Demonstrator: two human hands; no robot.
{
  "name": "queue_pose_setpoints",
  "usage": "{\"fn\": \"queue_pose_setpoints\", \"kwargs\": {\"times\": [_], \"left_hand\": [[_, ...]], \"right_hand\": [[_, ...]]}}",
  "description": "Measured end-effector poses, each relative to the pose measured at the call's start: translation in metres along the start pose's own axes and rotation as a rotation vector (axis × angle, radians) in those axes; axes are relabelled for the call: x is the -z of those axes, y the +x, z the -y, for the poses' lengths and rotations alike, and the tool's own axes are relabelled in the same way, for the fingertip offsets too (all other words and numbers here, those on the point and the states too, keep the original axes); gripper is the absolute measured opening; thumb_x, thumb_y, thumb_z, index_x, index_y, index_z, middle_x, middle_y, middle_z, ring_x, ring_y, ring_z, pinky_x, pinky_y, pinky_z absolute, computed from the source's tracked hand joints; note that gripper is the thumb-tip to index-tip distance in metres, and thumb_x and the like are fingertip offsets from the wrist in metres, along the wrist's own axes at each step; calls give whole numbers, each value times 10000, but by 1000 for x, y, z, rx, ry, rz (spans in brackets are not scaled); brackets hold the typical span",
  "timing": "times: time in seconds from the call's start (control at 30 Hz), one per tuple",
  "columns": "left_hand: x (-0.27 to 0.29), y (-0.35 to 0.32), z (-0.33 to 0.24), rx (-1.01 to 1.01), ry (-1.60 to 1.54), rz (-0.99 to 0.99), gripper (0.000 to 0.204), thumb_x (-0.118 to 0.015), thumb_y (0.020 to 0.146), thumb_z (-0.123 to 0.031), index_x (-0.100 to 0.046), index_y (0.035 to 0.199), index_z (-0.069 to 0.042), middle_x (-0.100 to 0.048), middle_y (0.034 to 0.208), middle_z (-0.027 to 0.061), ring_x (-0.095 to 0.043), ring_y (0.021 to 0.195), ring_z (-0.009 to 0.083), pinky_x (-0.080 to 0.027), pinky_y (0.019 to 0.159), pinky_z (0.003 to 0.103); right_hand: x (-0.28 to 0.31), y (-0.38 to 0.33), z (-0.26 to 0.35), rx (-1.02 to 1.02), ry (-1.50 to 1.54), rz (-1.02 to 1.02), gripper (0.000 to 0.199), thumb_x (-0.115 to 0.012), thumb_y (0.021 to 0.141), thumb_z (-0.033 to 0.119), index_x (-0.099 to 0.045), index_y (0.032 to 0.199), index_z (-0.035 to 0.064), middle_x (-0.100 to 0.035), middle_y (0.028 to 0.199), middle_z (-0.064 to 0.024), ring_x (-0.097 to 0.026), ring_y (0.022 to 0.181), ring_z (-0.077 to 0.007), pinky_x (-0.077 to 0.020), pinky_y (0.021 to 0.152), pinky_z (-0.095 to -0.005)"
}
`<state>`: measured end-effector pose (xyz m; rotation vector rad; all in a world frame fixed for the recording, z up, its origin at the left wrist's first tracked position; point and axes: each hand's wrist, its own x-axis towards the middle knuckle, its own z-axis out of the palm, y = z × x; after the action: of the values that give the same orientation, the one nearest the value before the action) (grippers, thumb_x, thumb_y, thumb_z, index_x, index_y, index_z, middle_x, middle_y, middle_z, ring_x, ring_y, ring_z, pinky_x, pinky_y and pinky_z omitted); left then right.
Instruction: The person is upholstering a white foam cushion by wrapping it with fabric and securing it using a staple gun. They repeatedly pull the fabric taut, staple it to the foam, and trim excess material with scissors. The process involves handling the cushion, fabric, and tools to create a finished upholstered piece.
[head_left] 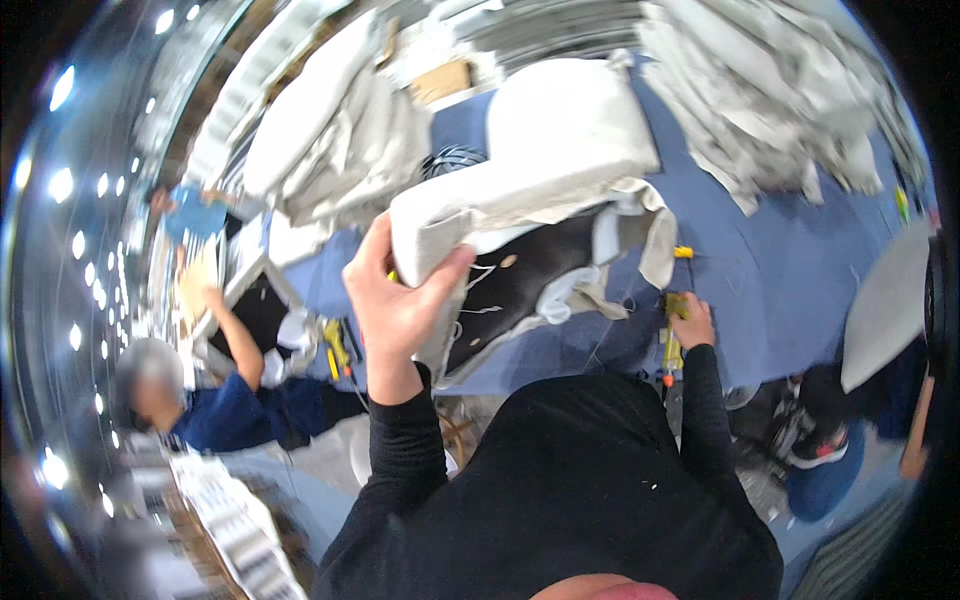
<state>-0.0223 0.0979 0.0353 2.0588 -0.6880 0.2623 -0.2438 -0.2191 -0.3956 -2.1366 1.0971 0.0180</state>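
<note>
The person's L hand (398, 302) has hold of the pale padded piece (428, 232) at its L corner, thumb on the near face and fingers round the far side, spread only as wide as the padding btwn them. The piece is tilted up over the blue tabletop (770, 280), directly in front of the person, its dark underside panel (530, 262) facing them w/ loose cloth and white strings along the edges.

The R hand (692, 322), R of the piece and apart from it, is closed round a yellow tool (672, 348) w/ an orange-red end near the table's front edge; that area's blurry, so exact finger placement is hard to tell.

Behind the piece: a white cushion (565, 105), poss. part of it, plus a dark striped bundle (453, 161) just to its L. Pale fabric heaps lie far L (335, 140) & far R (770, 110). Another yellow tool (337, 343) lies on the table L of the L hand; beyond it, a co-worker in navy (235, 412) reaches toward a pale-edged frame.
</note>
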Motion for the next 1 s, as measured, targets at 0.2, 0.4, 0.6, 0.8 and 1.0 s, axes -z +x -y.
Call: {"fn": "queue_pose_setpoints", "kwargs": {"times": [0.2, 0.4, 0.6, 0.8, 1.0], "left_hand": [[-15, -82, 32, 251, -46, 64, 809, -899, 757, -126, -536, 1470, -4, -623, 1324, 128, -623, 1244, 268, -478, 1121, 414], [-29, -139, 8, 119, -153, 61, 892, -861, 735, -173, -439, 1502, -3, -576, 1455, 228, -575, 1383, 351, -381, 1220, 504], [-42, -157, 7, 18, -256, 197, 949, -927, 724, -258, -432, 1496, -16, -581, 1495, 290, -574, 1415, 394, -376, 1235, 535], [-47, -151, 0, -69, -204, 318, 920, -930, 719, -275, -471, 1478, -28, -598, 1470, 295, -589, 1401, 396, -402, 1214, 530], [-36, -141, 7, -130, -194, 322, 889, -925, 653, -223, -551, 1431, -6, -695, 1376, 291, -688, 1310, 422, -492, 1160, 529]], "right_hand": [[53, 111, -8, 233, -7, -156, 315, -663, 987, 354, -779, 1119, 93, -765, 1169, -199, -709, 1102, -449, -573, 923, -551], [78, 203, 17, -249, 170, -326, 355, -865, 903, 349, -762, 1225, 239, -817, 1190, -66, -756, 1175, -328, -599, 991, -476], [43, 202, 2, -365, 88, -383, 418, -895, 899, 330, -721, 1274, 269, -764, 1319, -81, -732, 1216, -356, -596, 985, -482], [64, 223, -26, -380, 201, -321, 251, -856, 945, 315, -734, 1130, 197, -785, 1074, -44, -760, 1029, -302, -591, 847, -470], [107, 120, -29, 189, 1823, -12, 299, -677, 1109, 358, -745, 1323, 161, -710, 982, 44, -582, 769, -92, -463, 676, -321]]}}
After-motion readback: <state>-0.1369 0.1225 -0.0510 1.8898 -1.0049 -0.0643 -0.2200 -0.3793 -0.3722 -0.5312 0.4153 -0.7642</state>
